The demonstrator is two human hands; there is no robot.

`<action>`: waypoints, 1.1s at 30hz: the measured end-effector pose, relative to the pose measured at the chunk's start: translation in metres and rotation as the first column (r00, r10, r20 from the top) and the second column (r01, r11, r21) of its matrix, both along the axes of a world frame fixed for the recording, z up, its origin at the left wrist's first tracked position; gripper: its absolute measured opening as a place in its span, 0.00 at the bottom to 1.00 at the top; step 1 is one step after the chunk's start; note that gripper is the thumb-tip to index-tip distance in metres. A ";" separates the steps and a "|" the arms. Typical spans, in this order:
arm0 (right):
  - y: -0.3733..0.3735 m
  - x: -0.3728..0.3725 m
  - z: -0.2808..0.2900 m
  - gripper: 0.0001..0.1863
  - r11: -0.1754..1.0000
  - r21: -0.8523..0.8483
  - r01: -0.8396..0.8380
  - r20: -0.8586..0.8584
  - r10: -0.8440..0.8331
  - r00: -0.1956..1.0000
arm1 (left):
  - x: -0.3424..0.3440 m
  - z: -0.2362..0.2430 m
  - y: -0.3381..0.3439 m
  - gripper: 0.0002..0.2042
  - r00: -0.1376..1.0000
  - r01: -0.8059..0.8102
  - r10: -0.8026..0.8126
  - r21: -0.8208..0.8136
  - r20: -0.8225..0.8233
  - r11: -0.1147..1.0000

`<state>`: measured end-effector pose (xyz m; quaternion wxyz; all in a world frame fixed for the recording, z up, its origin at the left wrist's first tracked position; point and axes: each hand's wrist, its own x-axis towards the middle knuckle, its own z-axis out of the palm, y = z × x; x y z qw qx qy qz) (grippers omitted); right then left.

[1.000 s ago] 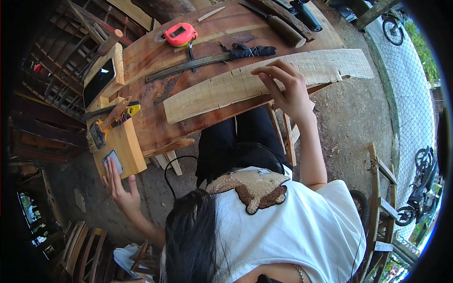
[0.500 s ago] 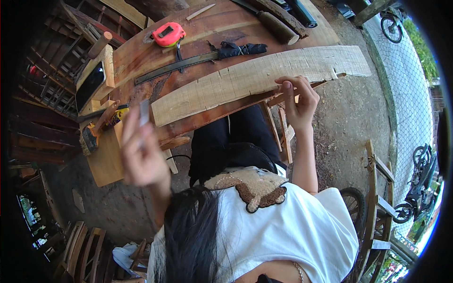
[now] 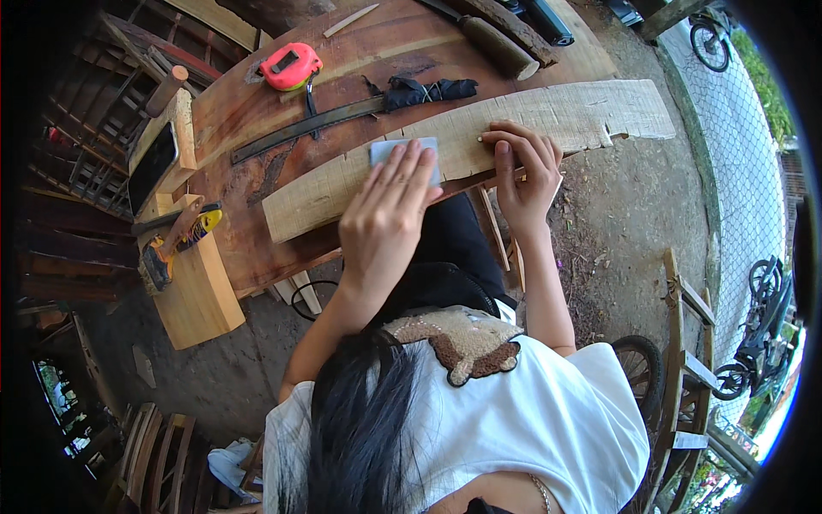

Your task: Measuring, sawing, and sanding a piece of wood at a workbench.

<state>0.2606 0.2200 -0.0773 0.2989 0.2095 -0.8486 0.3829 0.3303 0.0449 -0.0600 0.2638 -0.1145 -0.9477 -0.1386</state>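
A long pale wooden board (image 3: 321,190), rough and curved along its far edge, lies across the near side of the table. My left hand (image 3: 384,214) lies with fingers stretched over a small blue-grey sheet that looks like sandpaper (image 3: 384,151), pressing it on the board's upper face. Most of the sheet is hidden under the palm and fingers. Farther right, my right hand (image 3: 529,167) is closed at the board's near edge, bent fingers on top and thumb beside them; the exact contact underneath is hidden.
Beyond the board lie a long blade with a black-wrapped handle (image 3: 428,92), a red tape measure (image 3: 289,67) and a wooden-handled tool (image 3: 498,47). At left, a phone (image 3: 152,169) leans on a wooden block; a brush (image 3: 157,264) and yellow-handled tool (image 3: 199,226) rest nearby.
My left hand, raised at the left with the sheet, has come right and down onto the board. My right hand has shifted slightly left along the board's edge.
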 end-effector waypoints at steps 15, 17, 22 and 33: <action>-0.007 -0.002 -0.008 0.04 0.996 -0.002 0.085 -0.081 -0.085 0.993 | 0.019 0.001 -0.023 0.15 0.998 0.009 -0.007 0.021 -0.068 1.000; -0.007 -0.003 -0.009 0.04 0.997 -0.006 0.074 -0.098 -0.074 0.992 | -0.001 -0.001 -0.002 0.13 0.992 0.088 -0.086 0.024 -0.090 0.996; -0.012 -0.002 -0.013 0.04 0.997 -0.010 0.072 -0.071 -0.072 0.995 | 0.008 0.004 -0.019 0.12 0.996 0.064 -0.061 0.034 -0.063 0.997; -0.009 -0.004 -0.009 0.04 0.996 -0.012 0.088 -0.112 -0.088 0.990 | 0.025 0.010 -0.037 0.14 0.996 -0.072 0.075 0.052 -0.052 0.996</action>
